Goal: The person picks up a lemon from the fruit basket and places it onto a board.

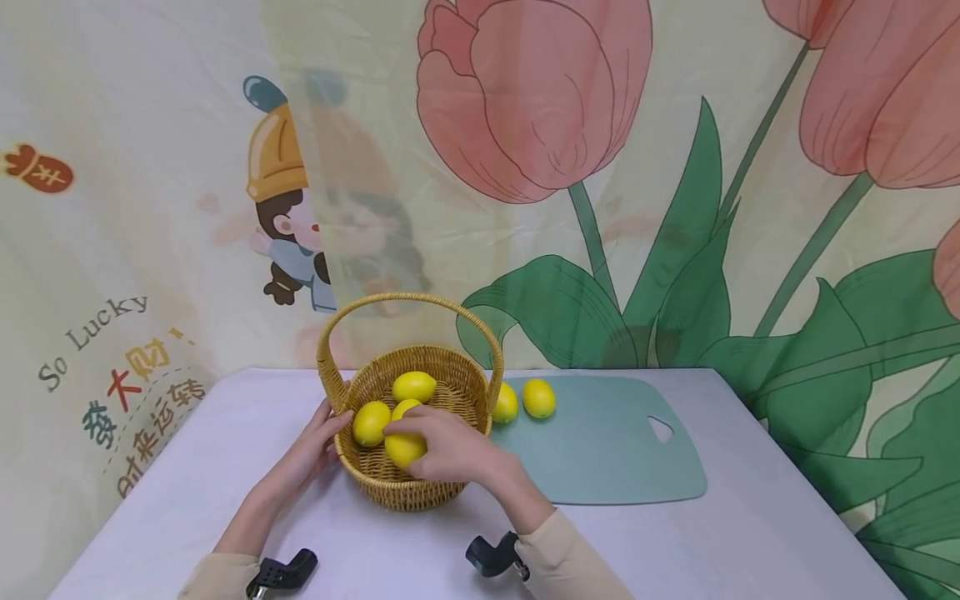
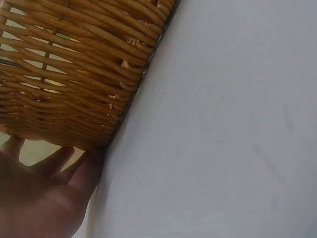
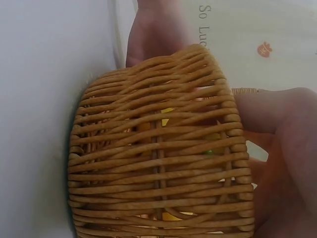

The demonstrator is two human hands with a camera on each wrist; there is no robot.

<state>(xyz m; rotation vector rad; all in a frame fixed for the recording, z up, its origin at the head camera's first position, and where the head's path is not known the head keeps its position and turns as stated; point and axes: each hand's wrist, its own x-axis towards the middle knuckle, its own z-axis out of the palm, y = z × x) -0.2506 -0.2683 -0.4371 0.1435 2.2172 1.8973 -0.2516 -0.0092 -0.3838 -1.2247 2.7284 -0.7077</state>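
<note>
A wicker basket point(image 1: 401, 497) with a tall arched handle point(image 1: 408, 297) stands on the table. My right hand point(image 1: 457, 446) reaches over its near right rim and holds a yellow lemon point(image 1: 403, 450) inside it. Around that fruit lie a lemon point(image 1: 371, 423) at the left, another lemon point(image 1: 414, 386) at the back, and a third, partly covered by my fingers. My left hand point(image 1: 303, 454) rests against the basket's left outer side; in the left wrist view its extended fingers touch the woven wall point(image 2: 74, 104). Through the weave in the right wrist view, bits of yellow show.
A pale green cutting board point(image 1: 600, 450) lies to the right of the basket, with two lemons point(image 1: 539, 398) near its back left corner, one partly behind the basket. White cloth point(image 1: 720, 542) covers the table. A printed curtain point(image 1: 525, 250) hangs behind its back edge.
</note>
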